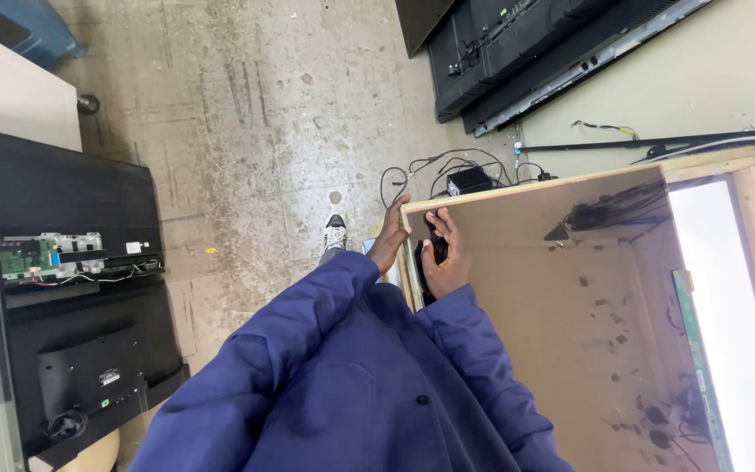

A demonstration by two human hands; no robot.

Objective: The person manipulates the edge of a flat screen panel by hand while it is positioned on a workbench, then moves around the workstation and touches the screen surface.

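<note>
Near: we see one blue coat [342,385], two sleeves. Right hand [445,253] curled around one small dark object [435,252] over the wooden table [517,187] corner; left hand [389,238] grips the edge. Far: one shoe [335,232], one adapter [469,181].

Bare floor [255,131] left of wooden table [517,288]

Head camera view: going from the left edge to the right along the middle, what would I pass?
Black screen back with an exposed green circuit board → worn concrete floor → shoe → left hand on the panel's corner → right hand on a small dark object → brown panel → bright lit strip.
</note>
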